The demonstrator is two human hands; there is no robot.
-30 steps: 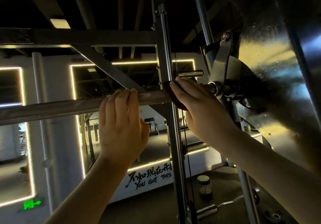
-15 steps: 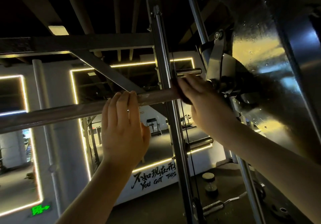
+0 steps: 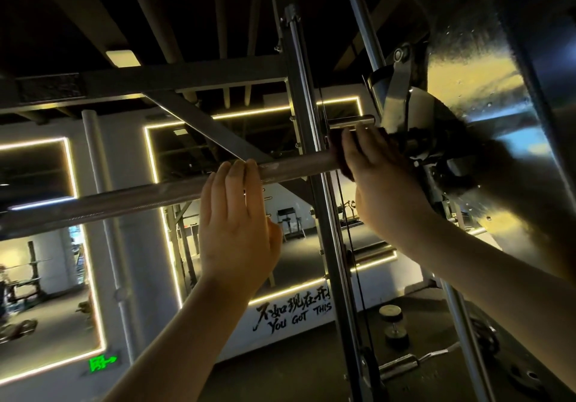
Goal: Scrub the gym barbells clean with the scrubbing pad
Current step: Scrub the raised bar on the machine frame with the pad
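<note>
The barbell (image 3: 156, 194) slants across overhead; the left hand (image 3: 237, 230) hooks its fingers over the bar, and the right hand (image 3: 380, 189), farther along by the rack end, clamps a dark scrubbing pad (image 3: 338, 155) around it. Below, between the hands, the wall lettering (image 3: 296, 317) reads "YOU GOT THIS" under brushed Chinese characters. A steel post (image 3: 307, 89) crosses the bar just beside the right hand's fingers, and a dumbbell (image 3: 394, 323) stands on the floor under the right forearm.
</note>
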